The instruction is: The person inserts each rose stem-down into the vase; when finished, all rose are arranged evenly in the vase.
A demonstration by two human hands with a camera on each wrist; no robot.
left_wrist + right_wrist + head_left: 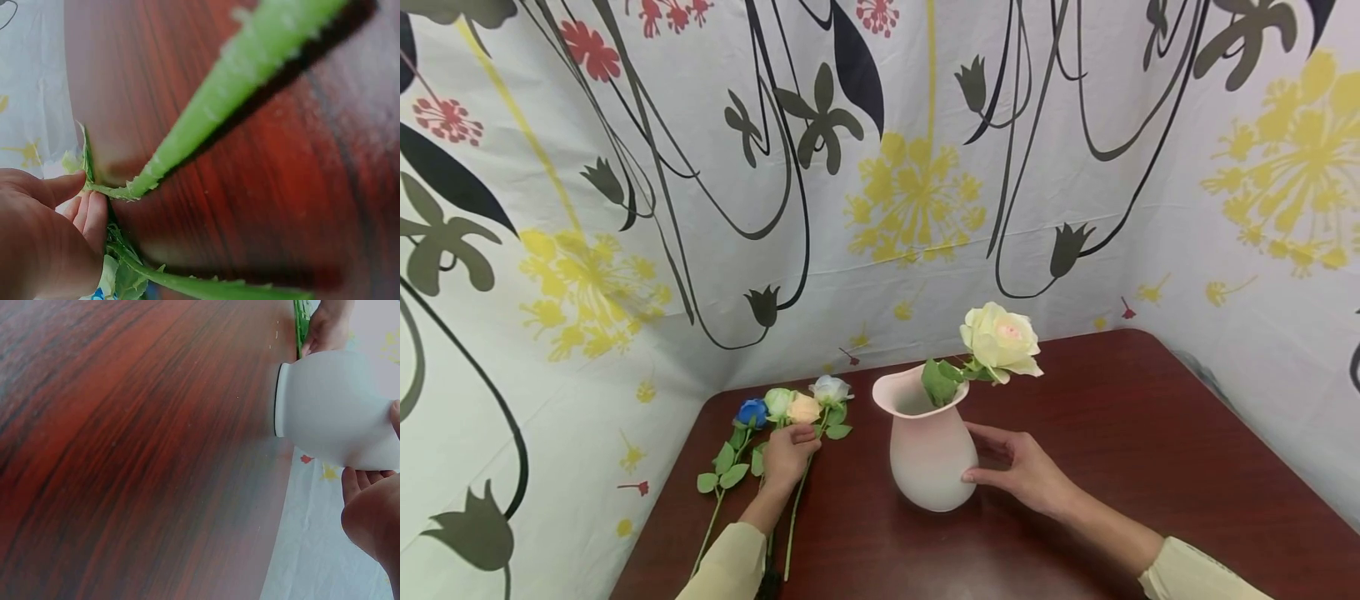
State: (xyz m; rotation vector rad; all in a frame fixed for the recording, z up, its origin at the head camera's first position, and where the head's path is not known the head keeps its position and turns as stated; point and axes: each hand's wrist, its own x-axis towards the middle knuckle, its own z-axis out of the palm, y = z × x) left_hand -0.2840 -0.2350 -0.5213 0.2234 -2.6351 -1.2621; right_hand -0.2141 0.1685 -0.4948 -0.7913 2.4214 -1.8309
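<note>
A pale pink vase [928,454] stands on the dark red wooden table [1150,450] with a cream rose [1000,337] leaning out of its mouth. My right hand [1000,465] holds the vase's right side, thumb low and fingers higher; the right wrist view shows the vase [337,412] between that hand's [369,512] thumb and fingers. To the left lie several artificial roses: blue [751,412], pale green [777,402], peach [803,408] and white [831,388]. My left hand [790,454] lies over their stems. In the left wrist view the left hand [84,194] pinches a green stem [187,137].
Patterned floral curtains [880,192] close in the table on the left, back and right. The lying flowers' stems [793,517] run toward the table's front edge. Bare tabletop stretches to the right of the vase.
</note>
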